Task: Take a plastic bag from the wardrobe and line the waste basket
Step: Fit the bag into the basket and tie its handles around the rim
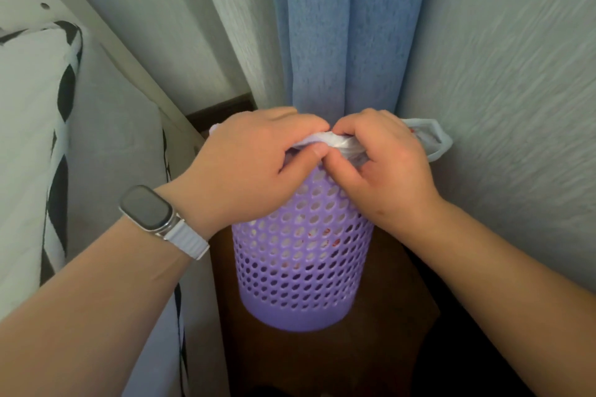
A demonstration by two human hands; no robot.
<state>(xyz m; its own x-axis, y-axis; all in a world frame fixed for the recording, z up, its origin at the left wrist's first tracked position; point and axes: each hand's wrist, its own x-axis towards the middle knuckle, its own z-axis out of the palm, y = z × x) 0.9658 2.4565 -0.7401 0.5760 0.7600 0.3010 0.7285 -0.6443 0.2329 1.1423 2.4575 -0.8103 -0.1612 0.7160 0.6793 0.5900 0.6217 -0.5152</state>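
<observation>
A purple perforated waste basket (pixel 300 271) stands upright on the dark brown floor in a corner. A white plastic bag (pixel 432 138) sits in its top; one handle loop sticks out to the right, and white film with red spots shows through the holes. My left hand (pixel 248 167), with a watch on its wrist, and my right hand (pixel 383 167) meet over the basket's mouth. Both pinch twisted white bag material between fingers and thumb. The basket's rim is hidden under my hands.
A blue curtain (pixel 342 29) hangs right behind the basket, with a textured pale wall (pixel 516 74) to the right. A bed with a black-and-white patterned cover (pixel 48 138) lies close on the left. Only a narrow strip of floor (pixel 322 361) surrounds the basket.
</observation>
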